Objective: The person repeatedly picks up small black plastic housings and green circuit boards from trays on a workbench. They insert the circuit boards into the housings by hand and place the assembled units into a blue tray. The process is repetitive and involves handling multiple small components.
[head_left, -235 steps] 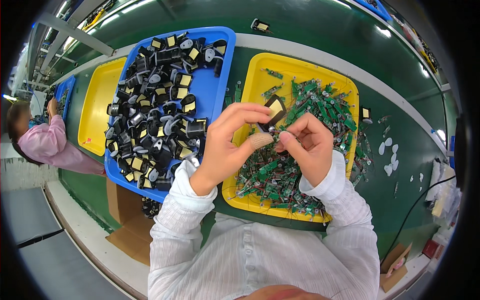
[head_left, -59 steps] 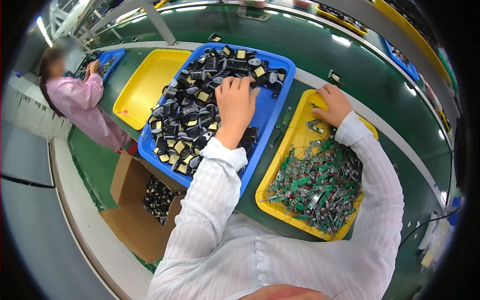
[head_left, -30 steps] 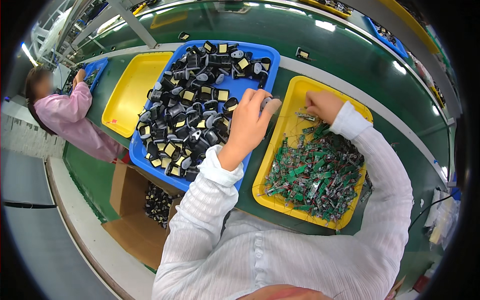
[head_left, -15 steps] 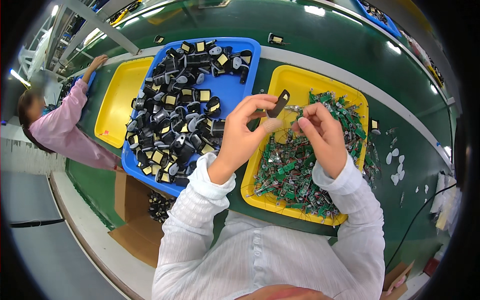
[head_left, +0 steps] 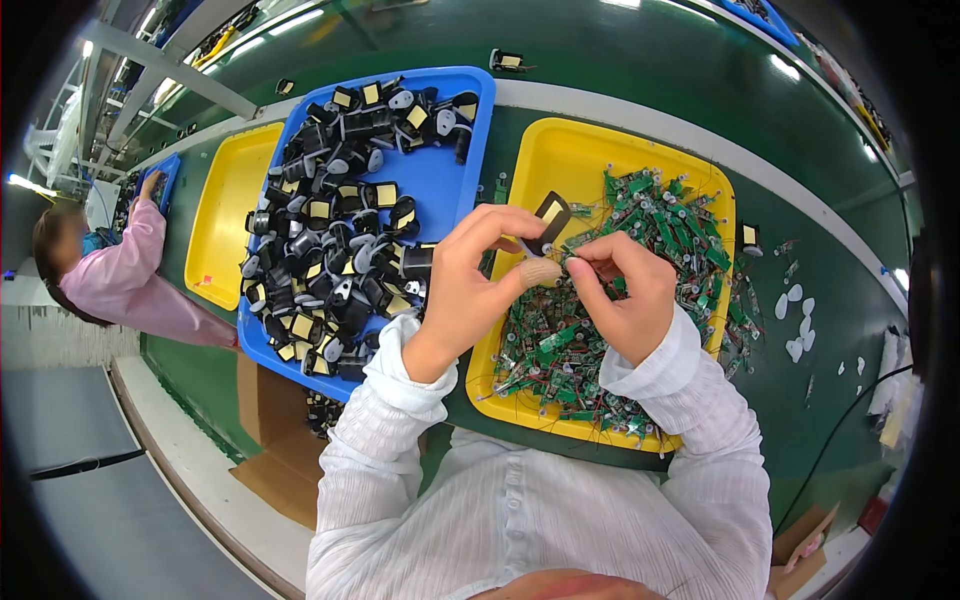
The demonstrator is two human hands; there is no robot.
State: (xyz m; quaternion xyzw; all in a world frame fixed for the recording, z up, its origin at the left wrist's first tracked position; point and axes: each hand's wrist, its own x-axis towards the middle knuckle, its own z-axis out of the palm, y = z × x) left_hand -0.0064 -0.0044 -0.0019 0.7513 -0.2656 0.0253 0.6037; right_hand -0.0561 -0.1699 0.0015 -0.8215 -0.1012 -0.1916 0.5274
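Note:
A black plastic casing (head_left: pixel 552 212) with a cream-coloured pad stands tilted between the thumb and fingers of my left hand (head_left: pixel 475 275), which has a tan wrap on its thumb. Close beside it, my right hand (head_left: pixel 632 292) pinches a small part at the casing's lower end. Its fingertips mostly hide this part; only a bit of green and metal shows. Both hands are above a yellow tray (head_left: pixel 545 140) heaped with small green circuit boards (head_left: pixel 560 345) trailing thin wires. To the left, a blue tray (head_left: pixel 440 185) holds many black casings (head_left: pixel 345 240) with grey ends and cream pads.
Another yellow tray (head_left: pixel 225 215) lies farther left, beside a co-worker in a pink top (head_left: pixel 125 255). White oval pieces (head_left: pixel 795 348) and loose boards are scattered on the green table at right. Beyond a pale rail (head_left: pixel 600 105) sits another casing (head_left: pixel 508 61). A cardboard box (head_left: pixel 275 470) stands below.
My right fingertips have come in against the casing, bringing the small green board up to its lower end. The co-worker's hand has moved down to a blue tray. The whole view has shifted slightly.

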